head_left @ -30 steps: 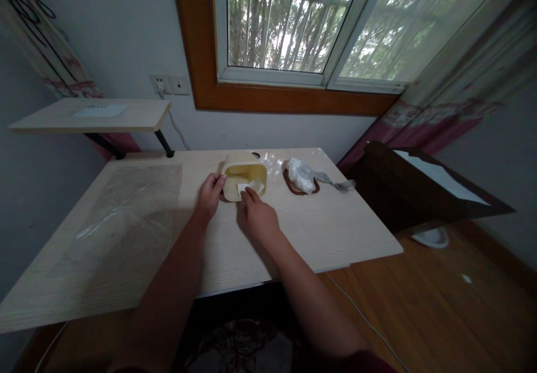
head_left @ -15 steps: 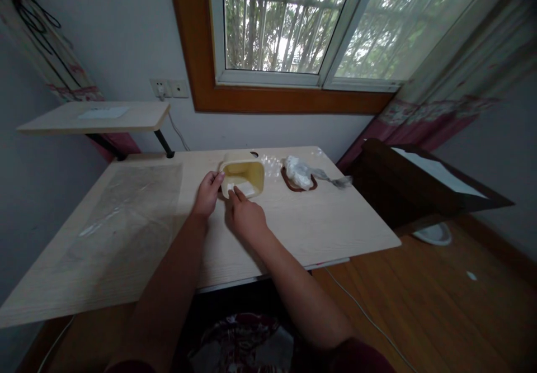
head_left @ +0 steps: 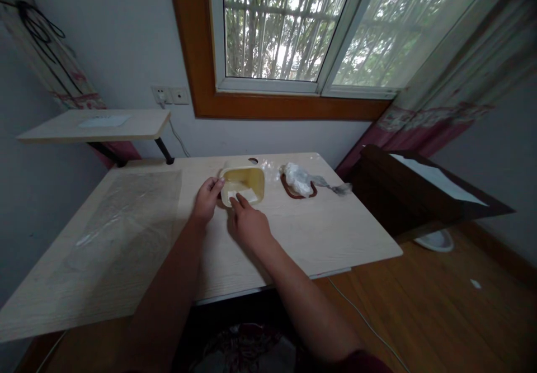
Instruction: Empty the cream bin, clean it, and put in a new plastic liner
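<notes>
A yellowish rectangular container (head_left: 251, 178) is tilted so that its inside shows, near the back middle of the table. My left hand (head_left: 207, 198) grips its left side, thumb over the rim. The fingers of my right hand (head_left: 250, 223) reach over the near rim and touch a small white piece (head_left: 247, 195) inside; whether they pinch it or only press on it cannot be made out. To the right, a crumpled clear plastic bag (head_left: 298, 179) lies on a reddish-brown ring-shaped item (head_left: 292, 195).
A clear plastic sheet (head_left: 130, 216) covers the left of the pale table (head_left: 327, 233). A raised shelf (head_left: 138, 128) stands at the back left. Beyond the right edge is a dark brown piece of furniture (head_left: 403, 191) with white paper on it.
The whole view has shifted slightly, with the scene sitting lower in the picture. My left hand keeps its hold, and my right fingers remain at the white piece with a small shift.
</notes>
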Demonstrator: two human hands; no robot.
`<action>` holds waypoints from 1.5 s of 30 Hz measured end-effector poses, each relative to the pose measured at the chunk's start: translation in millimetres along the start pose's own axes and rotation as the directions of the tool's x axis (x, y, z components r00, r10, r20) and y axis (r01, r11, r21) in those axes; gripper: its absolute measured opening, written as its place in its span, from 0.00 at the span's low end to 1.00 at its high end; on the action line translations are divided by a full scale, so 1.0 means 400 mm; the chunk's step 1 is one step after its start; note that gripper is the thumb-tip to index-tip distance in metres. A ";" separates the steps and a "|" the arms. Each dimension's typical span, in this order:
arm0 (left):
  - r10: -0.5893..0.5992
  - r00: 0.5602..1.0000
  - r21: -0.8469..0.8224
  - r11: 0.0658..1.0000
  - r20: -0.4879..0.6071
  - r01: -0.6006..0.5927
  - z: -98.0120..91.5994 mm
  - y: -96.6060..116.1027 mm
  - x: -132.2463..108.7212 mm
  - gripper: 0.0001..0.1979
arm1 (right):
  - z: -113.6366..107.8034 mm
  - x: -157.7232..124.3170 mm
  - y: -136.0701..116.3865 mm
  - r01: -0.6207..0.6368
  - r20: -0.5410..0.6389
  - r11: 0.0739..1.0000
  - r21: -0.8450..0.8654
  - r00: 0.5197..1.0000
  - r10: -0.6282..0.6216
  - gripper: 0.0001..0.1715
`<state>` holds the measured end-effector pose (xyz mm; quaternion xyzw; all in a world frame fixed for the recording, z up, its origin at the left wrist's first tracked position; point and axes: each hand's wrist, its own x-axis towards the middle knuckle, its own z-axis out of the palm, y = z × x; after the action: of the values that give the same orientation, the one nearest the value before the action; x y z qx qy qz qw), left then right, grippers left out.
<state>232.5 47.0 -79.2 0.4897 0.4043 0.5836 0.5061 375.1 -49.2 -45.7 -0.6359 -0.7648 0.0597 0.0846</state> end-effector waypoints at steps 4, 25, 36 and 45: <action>-0.002 1.000 0.010 1.000 0.002 0.002 0.001 0.003 0.001 0.25 | -0.024 0.005 0.023 -0.005 0.032 1.000 -0.017 0.999 0.005 0.34; 0.040 0.999 0.036 0.999 0.006 -0.040 0.019 0.007 -0.004 0.25 | -0.053 0.016 0.073 -0.095 0.095 0.993 -0.075 0.990 0.102 0.33; 0.007 1.000 0.002 1.000 -0.016 -0.007 0.014 -0.003 0.000 0.25 | -0.048 0.017 0.030 0.029 0.099 1.000 0.012 0.995 -0.030 0.35; 0.015 1.000 0.024 1.000 -0.018 -0.015 0.022 -0.001 0.000 0.25 | -0.077 0.035 0.088 -0.043 0.123 0.995 -0.092 0.991 0.055 0.30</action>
<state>241.1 46.9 -77.9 0.4936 0.4121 0.5868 0.4922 412.9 -29.5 -21.9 -0.6527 -0.7546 0.0673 0.0063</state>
